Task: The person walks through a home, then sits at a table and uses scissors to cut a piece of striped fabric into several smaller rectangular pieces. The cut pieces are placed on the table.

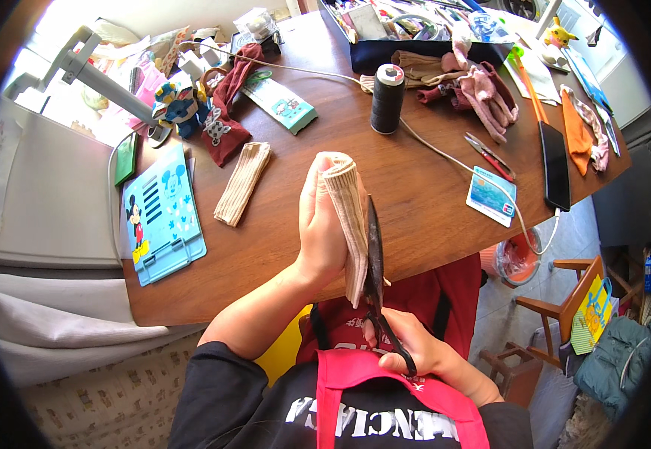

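Observation:
A beige ribbed knit piece (348, 219), perhaps part of a sock, is rolled or folded lengthwise in my left hand (322, 230), raised over the table's near edge. My right hand (415, 339) grips the handles of dark scissors (377, 252). Their blades point away from me, right alongside the knit piece; whether they touch it I cannot tell. Another beige ribbed knit piece (243, 184) lies flat on the wooden table (280, 252), left of my left hand. Beyond my hands stands a spool of black thread (387, 101).
Red-handled thread snips (491, 156), a card (491, 195) and a phone (553, 165) on a white cable lie at right. A box of stationery (432, 50) and several socks (482, 92) sit at the back. A blue clipboard (165, 219) and a toy robot (182, 104) are at left.

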Available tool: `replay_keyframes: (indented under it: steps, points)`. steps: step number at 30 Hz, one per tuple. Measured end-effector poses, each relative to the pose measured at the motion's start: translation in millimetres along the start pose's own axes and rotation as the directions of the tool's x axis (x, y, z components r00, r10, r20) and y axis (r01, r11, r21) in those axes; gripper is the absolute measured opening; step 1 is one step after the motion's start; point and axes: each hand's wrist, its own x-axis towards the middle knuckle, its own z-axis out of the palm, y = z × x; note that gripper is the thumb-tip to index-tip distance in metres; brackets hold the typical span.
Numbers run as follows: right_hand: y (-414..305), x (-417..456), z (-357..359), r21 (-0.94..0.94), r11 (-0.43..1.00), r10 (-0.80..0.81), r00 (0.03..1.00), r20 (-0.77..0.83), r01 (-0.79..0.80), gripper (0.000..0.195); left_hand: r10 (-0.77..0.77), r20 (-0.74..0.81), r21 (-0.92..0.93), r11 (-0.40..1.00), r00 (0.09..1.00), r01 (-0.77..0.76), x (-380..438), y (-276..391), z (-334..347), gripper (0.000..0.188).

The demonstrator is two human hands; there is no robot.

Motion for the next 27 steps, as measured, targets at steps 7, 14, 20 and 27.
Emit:
replay_keyframes:
  steps: [7, 14, 20, 27]
  points:
    - [-4.9, 4.9, 0.3, -0.012, 1.000, -0.022, 0.999, -0.050, 0.021, 0.061, 0.023, 0.007, 0.094, 0.995, 1.000, -0.023, -4.4, -4.5, -1.4, 0.028]
    - [7.0, 0.3, 0.7, -0.028, 0.993, -0.114, 0.989, -0.089, 0.112, 0.057, 0.043, 0.005, 0.057, 0.997, 0.999, -0.043, -3.9, -7.0, 1.7, 0.028]
    - [0.1, -1.7, 1.7, -0.052, 0.992, -0.118, 0.986, -0.119, 0.113, 0.048, 0.059, -0.005, 0.136, 0.989, 0.998, -0.058, -4.2, -7.2, 1.1, 0.026]
    - [-0.3, -3.6, 6.0, -0.137, 0.982, -0.157, 0.971, -0.181, 0.133, 0.042, 0.060, -0.014, 0.152, 0.987, 0.998, -0.057, -3.4, -6.6, 4.0, 0.028]
